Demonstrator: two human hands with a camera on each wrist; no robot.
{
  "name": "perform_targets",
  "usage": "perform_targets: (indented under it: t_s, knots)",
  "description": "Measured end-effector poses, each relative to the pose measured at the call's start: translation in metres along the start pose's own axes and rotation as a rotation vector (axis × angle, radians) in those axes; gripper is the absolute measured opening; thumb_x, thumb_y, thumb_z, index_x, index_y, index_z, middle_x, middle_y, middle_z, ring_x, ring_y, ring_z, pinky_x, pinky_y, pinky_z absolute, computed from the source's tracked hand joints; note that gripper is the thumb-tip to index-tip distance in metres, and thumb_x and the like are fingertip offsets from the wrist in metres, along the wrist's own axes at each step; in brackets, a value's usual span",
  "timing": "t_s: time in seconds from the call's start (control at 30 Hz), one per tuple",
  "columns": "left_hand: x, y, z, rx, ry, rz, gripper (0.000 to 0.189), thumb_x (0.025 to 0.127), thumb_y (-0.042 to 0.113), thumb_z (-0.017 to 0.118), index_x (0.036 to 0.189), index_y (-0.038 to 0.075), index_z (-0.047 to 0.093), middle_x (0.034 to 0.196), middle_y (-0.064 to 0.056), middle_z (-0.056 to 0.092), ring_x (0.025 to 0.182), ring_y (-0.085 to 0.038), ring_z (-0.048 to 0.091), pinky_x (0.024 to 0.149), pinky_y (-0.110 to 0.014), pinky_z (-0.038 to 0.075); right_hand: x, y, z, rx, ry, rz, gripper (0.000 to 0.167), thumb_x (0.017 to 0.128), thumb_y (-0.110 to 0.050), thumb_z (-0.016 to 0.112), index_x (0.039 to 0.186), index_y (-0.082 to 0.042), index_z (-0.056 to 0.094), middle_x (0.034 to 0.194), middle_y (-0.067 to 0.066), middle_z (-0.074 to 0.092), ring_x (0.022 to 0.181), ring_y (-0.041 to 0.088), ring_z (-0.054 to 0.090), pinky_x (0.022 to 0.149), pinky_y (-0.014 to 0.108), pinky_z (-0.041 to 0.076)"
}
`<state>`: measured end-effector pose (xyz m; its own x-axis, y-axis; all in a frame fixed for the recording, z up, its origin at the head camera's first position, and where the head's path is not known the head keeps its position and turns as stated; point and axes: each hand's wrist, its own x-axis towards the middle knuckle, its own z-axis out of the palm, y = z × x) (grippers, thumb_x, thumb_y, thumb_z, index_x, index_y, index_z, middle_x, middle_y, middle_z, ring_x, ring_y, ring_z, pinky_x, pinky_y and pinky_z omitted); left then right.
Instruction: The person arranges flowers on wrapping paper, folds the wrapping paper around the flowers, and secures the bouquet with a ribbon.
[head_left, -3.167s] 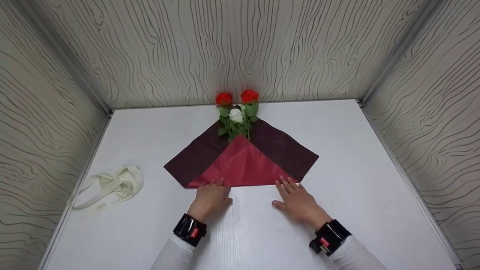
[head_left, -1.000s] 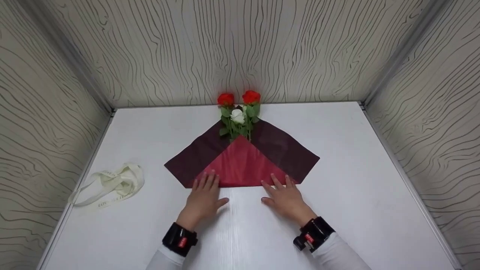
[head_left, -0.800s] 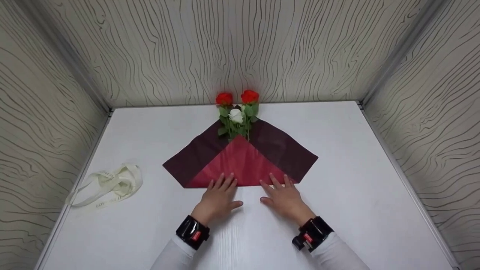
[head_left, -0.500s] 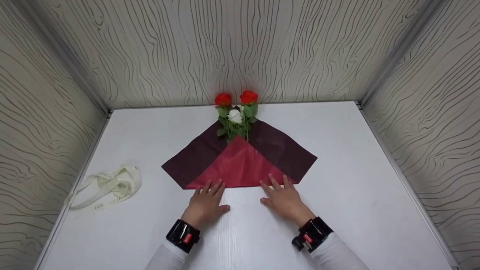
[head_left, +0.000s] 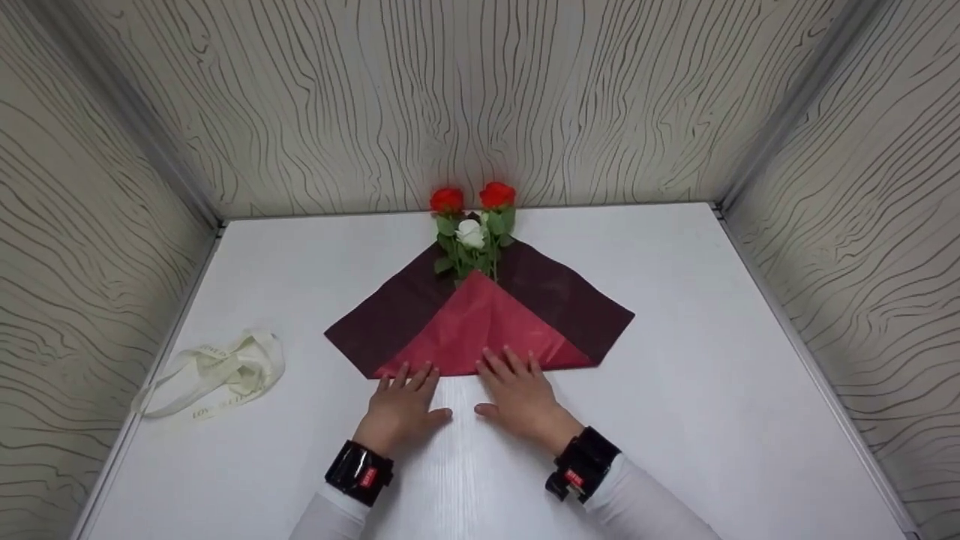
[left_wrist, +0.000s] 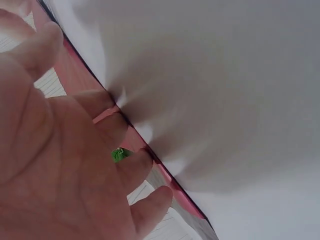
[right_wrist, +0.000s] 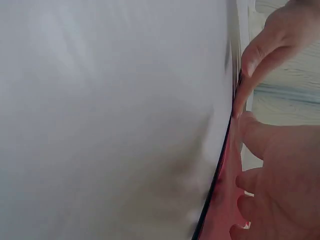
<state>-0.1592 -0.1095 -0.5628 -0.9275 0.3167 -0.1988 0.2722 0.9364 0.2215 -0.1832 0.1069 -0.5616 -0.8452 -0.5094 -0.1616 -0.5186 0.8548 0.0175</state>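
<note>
A sheet of wrapping paper (head_left: 562, 300), dark maroon with a red folded-up flap (head_left: 480, 322), lies on the white table. Two red roses (head_left: 497, 196) and a white rose (head_left: 471, 233) lie on it, heads toward the back wall, their lower stems hidden under the flap. My left hand (head_left: 397, 412) rests with spread, straight fingers on the folded front edge, left of the middle. Beside it my right hand (head_left: 521, 396) lies flat, fingertips on the flap near the same fold. In the left wrist view the fingertips (left_wrist: 162, 197) touch the paper's edge.
A cream ribbon (head_left: 240, 367) with printed letters lies loosely looped at the table's left edge. Wood-grain panels (head_left: 465, 97) stand at the back and both sides of the white table (head_left: 712, 390).
Both hands have slid along the fold; the left has gone back and forth and is now further left. The right has just moved left toward the middle. Paper and roses stay in place.
</note>
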Motion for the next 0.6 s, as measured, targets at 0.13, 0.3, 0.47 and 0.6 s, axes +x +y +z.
perform_targets:
  t_s: [0.13,0.3,0.47,0.6]
  knots:
    - [0.0,0.0,0.001,0.023,0.005,0.01,0.074,0.082,0.058,0.046,0.139,0.014,0.031,0.143,-0.004,0.027,0.13,-0.034,0.019,0.098,-0.056,0.018,0.005,-0.006,0.005,-0.009,0.015,-0.052,0.068,0.085,-0.059,0.037,0.14,-0.02,0.027,0.145,0.001,0.022,0.13,0.036,0.015,0.1,0.054,0.016]
    - [0.0,0.001,0.001,0.0,-0.004,0.007,0.075,0.081,0.059,0.047,0.139,0.014,0.031,0.143,-0.004,0.027,0.129,-0.037,0.018,0.098,-0.057,0.016,-0.004,0.006,0.014,0.029,-0.009,-0.028,0.067,0.085,-0.059,0.038,0.14,-0.022,0.027,0.145,0.003,0.021,0.127,0.045,0.013,0.099,0.056,0.015]
    - [-0.001,-0.001,-0.001,-0.022,-0.016,-0.007,0.076,0.08,0.06,0.047,0.139,0.015,0.031,0.143,-0.003,0.026,0.13,-0.036,0.016,0.098,-0.058,0.015,-0.021,0.032,0.022,0.05,-0.002,0.026,0.068,0.085,-0.06,0.036,0.141,-0.024,0.023,0.146,0.004,0.018,0.129,0.043,0.009,0.098,0.058,0.013]
    - [-0.001,-0.004,0.001,-0.027,-0.014,0.004,0.075,0.08,0.06,0.046,0.139,0.016,0.031,0.143,-0.002,0.026,0.13,-0.035,0.016,0.098,-0.058,0.015,-0.038,0.051,0.023,0.071,0.015,0.065,0.067,0.086,-0.059,0.036,0.141,-0.023,0.025,0.146,0.004,0.018,0.13,0.041,0.01,0.098,0.059,0.013]
